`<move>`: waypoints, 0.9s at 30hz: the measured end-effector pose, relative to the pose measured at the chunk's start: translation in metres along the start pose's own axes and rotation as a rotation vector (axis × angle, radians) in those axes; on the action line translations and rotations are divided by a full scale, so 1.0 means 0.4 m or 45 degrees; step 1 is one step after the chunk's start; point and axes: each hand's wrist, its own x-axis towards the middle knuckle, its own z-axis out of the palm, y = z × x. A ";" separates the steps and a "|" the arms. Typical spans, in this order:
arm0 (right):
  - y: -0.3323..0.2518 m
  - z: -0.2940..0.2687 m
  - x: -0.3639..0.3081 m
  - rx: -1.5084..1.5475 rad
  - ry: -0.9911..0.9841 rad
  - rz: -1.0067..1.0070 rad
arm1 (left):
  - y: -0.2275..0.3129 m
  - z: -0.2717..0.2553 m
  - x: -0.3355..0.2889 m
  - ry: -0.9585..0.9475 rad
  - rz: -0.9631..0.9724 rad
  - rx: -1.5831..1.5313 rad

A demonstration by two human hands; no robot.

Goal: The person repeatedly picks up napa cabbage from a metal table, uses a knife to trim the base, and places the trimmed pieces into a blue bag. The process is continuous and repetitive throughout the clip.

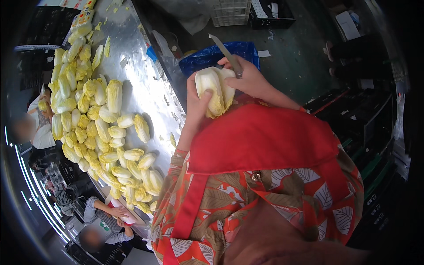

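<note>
In front of my red apron, my left hand [197,99] is wrapped round a pale yellow napa cabbage [210,88], its thumb lying across the leaves. The white base end points away from me, and the yellow leafy tips hang toward the apron. My right hand [249,77] grips a knife [226,52], whose blade sticks up and away to the left, apart from the cabbage. The right thumb presses on an outer leaf at the cabbage's right side, which stands out from the head. Part of the right hand's fingers is hidden behind the cabbage.
A metal table [165,104] on my left bears a big heap of napa cabbages [101,128] and loose leaf scraps. Beyond my hands lies a blue plastic bag [243,49]. Crates [232,12] stand farther off; black crates [357,115] are stacked at right. Other people are across the table.
</note>
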 end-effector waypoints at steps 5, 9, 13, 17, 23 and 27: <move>0.016 0.016 0.001 0.133 -0.041 0.237 | 0.003 0.001 0.000 -0.003 -0.124 -0.019; 0.029 0.025 0.005 0.010 -0.015 0.135 | 0.004 0.000 0.002 -0.022 0.025 0.571; 0.048 0.021 0.014 -0.084 0.038 0.071 | 0.069 0.062 -0.006 0.058 0.030 0.589; 0.059 0.011 0.015 -0.094 0.020 0.141 | 0.036 0.036 -0.002 -0.031 0.055 0.508; 0.086 -0.010 0.037 0.058 -0.016 0.244 | -0.019 -0.018 0.016 0.101 -0.185 -0.138; 0.085 -0.014 0.035 0.250 0.012 0.280 | -0.023 -0.033 0.019 0.094 -0.193 -0.119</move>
